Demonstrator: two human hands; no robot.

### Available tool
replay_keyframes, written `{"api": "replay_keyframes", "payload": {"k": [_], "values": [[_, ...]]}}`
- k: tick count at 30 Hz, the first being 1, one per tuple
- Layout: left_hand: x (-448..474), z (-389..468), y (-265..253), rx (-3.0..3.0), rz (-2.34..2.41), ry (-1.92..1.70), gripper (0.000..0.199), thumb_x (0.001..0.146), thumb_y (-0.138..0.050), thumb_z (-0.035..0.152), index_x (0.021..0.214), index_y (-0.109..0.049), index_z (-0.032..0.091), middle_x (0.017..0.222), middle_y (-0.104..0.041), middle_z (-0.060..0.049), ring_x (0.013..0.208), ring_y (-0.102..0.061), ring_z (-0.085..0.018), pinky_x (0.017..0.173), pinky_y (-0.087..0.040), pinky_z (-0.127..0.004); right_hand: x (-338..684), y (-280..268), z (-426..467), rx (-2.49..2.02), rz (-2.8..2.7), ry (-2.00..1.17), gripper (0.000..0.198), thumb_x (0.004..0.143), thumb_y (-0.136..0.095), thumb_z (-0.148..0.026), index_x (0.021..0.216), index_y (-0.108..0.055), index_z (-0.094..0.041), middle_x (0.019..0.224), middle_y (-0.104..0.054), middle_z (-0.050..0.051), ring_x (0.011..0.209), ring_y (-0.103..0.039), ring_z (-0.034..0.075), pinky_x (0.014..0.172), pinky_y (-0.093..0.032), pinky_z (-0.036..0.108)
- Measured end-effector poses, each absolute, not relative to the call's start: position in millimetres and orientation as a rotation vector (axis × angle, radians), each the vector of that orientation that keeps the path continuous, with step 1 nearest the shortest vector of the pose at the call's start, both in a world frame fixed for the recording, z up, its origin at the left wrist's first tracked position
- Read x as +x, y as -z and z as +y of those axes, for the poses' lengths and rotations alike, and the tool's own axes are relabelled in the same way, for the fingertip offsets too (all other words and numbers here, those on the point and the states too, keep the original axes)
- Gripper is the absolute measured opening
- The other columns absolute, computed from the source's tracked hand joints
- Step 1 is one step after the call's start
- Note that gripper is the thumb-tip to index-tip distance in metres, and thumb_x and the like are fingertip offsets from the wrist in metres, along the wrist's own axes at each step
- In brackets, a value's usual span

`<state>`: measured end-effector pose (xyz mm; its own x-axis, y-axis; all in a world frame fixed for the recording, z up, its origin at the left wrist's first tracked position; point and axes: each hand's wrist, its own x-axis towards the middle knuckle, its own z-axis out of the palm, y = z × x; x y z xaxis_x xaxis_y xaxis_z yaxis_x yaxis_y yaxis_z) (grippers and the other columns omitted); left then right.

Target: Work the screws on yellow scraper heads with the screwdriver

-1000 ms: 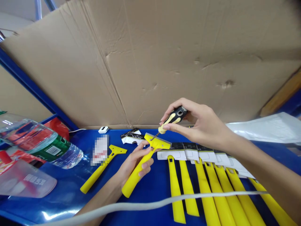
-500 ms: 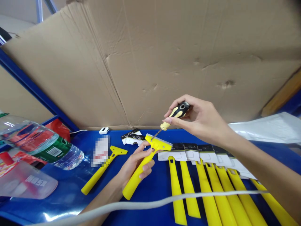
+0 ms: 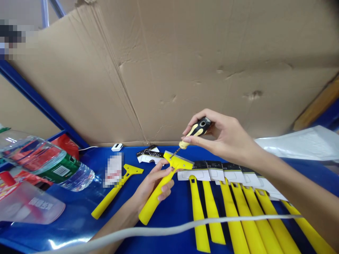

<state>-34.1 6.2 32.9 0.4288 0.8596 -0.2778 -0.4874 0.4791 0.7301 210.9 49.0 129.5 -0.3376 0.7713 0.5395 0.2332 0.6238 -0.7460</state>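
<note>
My left hand (image 3: 151, 180) is closed round a yellow scraper (image 3: 155, 201), holding its wide head up and its handle toward me. Two screws show on that head. In my right hand (image 3: 224, 135) is a black and cream screwdriver (image 3: 196, 131), gripped between thumb and fingers. Its shaft slants down to the left, and the tip meets the left screw of the scraper head. Another yellow scraper (image 3: 112, 194) lies on the blue table to the left. To the right, several yellow scrapers (image 3: 200, 215) lie in a row, their heads under black and white cards (image 3: 215, 171).
A plastic bottle (image 3: 62, 165) lies on the left beside a translucent cup (image 3: 39, 204). Loose cards (image 3: 150, 155) and a small white device (image 3: 117, 146) are at the back. Cardboard (image 3: 185, 70) walls the far side. A white cable (image 3: 159, 231) crosses the foreground.
My right hand and the screwdriver have shifted slightly left and down, with the handle turned a little. The scraper in my left hand stays nearly still. A blurred patch has appeared at upper left.
</note>
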Motion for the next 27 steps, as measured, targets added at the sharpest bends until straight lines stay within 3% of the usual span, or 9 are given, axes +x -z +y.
{"api": "replay_keyframes", "payload": {"k": [9,20,27], "values": [[-33.2,7.3,-29.7,0.591,0.718,-0.949,0.033,0.095,-0.073,0.019,0.115,-0.048,0.026,0.120,-0.069,-0.007,0.043,-0.050,-0.001,0.031,-0.035,-0.011,211.7,-133.7,43.6,-0.732,-2.091,-0.578,0.022,0.094,-0.079,-0.041,0.109,-0.069,-0.028,0.105,-0.080,0.002,0.093,-0.078,0.023,0.084,-0.062,0.037],[-30.5,9.0,-25.5,0.582,0.760,-0.985,0.038,0.092,-0.076,0.016,0.113,-0.046,0.025,0.111,-0.068,-0.006,0.045,-0.050,-0.002,0.032,-0.036,-0.012,209.3,-126.1,40.5,-0.631,-2.377,-0.231,0.021,0.107,-0.064,-0.041,0.119,-0.061,-0.024,0.111,-0.074,0.004,0.093,-0.071,0.020,0.081,-0.053,0.032],[-30.3,9.6,-25.8,0.592,0.773,-1.021,0.048,0.085,-0.085,0.020,0.113,-0.047,0.025,0.107,-0.067,-0.003,0.045,-0.050,-0.002,0.032,-0.033,-0.012,205.3,-126.4,35.9,-0.601,-2.345,-0.286,0.033,0.103,-0.060,-0.023,0.136,-0.053,-0.022,0.136,-0.066,0.012,0.121,-0.067,0.024,0.098,-0.055,0.037]]}}
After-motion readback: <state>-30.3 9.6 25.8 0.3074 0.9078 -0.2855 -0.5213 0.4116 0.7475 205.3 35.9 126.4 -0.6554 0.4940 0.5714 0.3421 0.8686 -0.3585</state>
